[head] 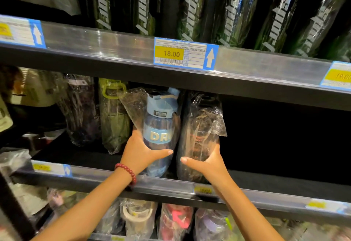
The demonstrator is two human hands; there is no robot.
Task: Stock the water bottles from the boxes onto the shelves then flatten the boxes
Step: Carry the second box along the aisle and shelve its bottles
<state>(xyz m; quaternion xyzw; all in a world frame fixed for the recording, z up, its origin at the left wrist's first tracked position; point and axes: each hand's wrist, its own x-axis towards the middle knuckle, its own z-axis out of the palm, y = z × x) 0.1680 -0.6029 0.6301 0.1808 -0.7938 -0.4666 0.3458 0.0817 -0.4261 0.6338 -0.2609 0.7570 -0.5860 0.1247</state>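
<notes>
Left hand [138, 149] wrapped round the plastic-bagged blue transparent water bottle [161, 126], right hand [207, 162] clasping the bagged dark bottle [199, 136]; both upright, side by side on the middle grey metal shelf [284, 193], probably being squared to the edge.

Price tag [185, 54] on upper shelf rail: "18.00". Right tag [340, 76]: "19.00", cut off at the frame edge. Blue bottle [159, 126] band: "DR", rest hidden.

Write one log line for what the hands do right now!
left hand: grips blue bottle | right hand: grips dark bottle | place: middle shelf | both bottles bagged
</notes>
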